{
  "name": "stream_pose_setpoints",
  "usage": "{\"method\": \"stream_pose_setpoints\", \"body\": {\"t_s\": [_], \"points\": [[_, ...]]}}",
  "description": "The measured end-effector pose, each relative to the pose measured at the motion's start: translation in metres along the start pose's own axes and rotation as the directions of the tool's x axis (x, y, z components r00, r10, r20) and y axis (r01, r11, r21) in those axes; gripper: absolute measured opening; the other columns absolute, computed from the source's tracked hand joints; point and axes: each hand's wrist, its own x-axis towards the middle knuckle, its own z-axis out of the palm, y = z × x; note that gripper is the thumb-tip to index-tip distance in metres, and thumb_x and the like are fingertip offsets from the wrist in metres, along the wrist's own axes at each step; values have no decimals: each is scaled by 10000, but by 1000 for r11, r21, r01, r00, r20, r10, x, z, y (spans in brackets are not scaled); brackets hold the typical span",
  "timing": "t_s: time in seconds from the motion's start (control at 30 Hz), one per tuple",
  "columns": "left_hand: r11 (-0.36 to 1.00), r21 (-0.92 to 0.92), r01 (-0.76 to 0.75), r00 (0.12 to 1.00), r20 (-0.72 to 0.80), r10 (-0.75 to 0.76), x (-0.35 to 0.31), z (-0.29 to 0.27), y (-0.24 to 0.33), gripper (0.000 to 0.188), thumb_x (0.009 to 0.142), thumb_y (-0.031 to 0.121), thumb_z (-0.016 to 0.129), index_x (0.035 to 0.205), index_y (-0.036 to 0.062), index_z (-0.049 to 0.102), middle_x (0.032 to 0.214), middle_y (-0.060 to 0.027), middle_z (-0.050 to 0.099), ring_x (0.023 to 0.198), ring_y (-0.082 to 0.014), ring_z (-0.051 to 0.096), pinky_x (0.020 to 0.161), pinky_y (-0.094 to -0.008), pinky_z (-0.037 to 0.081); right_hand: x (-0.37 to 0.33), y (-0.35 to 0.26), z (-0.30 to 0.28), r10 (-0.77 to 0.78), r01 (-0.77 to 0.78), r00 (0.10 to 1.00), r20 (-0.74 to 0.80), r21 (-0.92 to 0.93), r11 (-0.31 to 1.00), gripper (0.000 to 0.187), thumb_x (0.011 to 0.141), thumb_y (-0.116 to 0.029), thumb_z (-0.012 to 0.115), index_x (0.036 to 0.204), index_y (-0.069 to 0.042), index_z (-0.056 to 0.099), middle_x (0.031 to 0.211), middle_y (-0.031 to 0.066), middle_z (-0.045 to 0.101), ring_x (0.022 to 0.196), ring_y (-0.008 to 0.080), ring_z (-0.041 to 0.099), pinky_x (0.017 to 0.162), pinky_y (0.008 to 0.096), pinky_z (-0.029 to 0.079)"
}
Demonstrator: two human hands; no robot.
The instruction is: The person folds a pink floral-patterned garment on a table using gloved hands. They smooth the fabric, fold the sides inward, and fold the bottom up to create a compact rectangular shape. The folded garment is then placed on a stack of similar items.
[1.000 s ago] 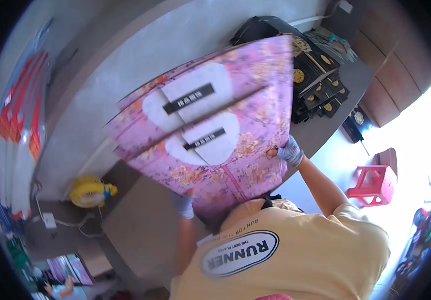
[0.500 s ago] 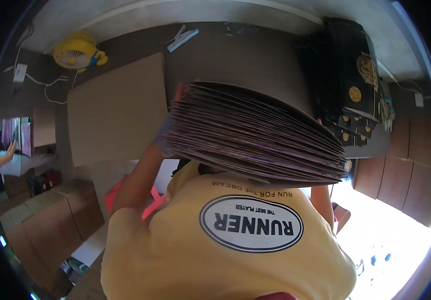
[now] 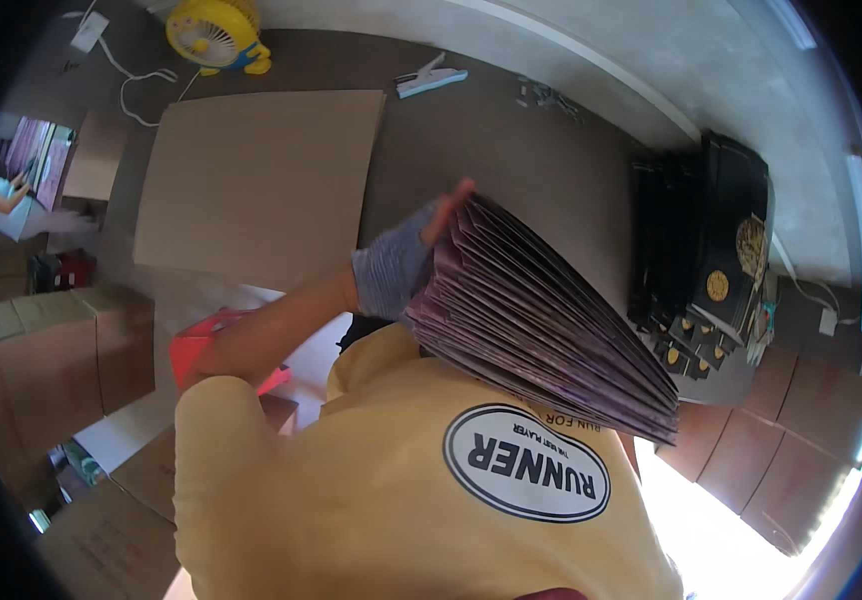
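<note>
A thick stack of thin, flat dark sheets [image 3: 551, 320] leans against the front of my yellow shirt, its many edges fanned slightly and tinted purple-brown. The stack slopes down from upper left to lower right. My left hand [image 3: 401, 255], in a grey glove with bare fingertips, is closed on the upper left end of the stack, its fingers reaching over the far corner. My right hand is hidden behind the stack's lower right end; only a sliver of that arm shows below it.
A brown cardboard sheet [image 3: 261, 185] lies on the grey table, with a yellow fan [image 3: 213, 38] and a pale blue stapler [image 3: 431, 80] beyond. Black bag-like pieces with gold emblems [image 3: 706, 240] stand at right. Cartons [image 3: 46, 350] flank both sides; a person [image 3: 11, 205] is far left.
The stack has tilted, its right end now lower and its left end turned up. My left hand and glove show more fully. The view has shifted, so the table things sit elsewhere in it.
</note>
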Motion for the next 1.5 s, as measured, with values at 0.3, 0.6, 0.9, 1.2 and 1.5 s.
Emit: {"method": "stream_pose_setpoints", "body": {"t_s": [0.3,0.6,0.9,1.2,1.5], "points": [[916,16,401,910,104,-401,8,12,-26,1211,471,266,943,1442,67,247,1326,-185,446,1249,-332,454,1081,-386,360,-6,2,-5,20,-23,997,-75,-41,999,408,710,-199,846,1026,-11,669,920,51,671,837,162,607,797,321,497],[465,-726,507,810,217,-544,-14,38,-66,619,630,291,841,1143,87,563,1115,-125,601,1095,-288,571,941,-390,460,2,13,6,14,-18,997,-82,-39,999,403,707,-191,844,1021,-11,669,898,48,669,815,164,604,782,314,494],[840,138,525,851,-117,-513,-40,-2,-49,807,649,336,810,1323,32,487,1269,-230,545,1204,-399,493,1053,-440,380,18,21,53,41,-42,998,-42,-24,999,397,704,-184,842,1017,-11,668,877,45,668,793,166,602,767,307,491],[589,-695,412,568,-311,-763,-163,-133,-22,845,714,156,835,1418,47,381,1320,-111,529,1174,-195,536,965,-348,497,63,52,195,210,-225,943,259,27,974,512,708,-164,825,1144,-2,610,980,72,656,876,179,600,799,297,489],[580,-430,691,210,-649,-731,-268,-245,1,797,745,242,812,1386,11,397,1255,-147,577,975,-205,634,773,-325,568,109,72,380,432,-580,736,522,156,800,640,839,-59,689,1399,2,386,1275,101,545,1112,205,557,950,324,465]]}}
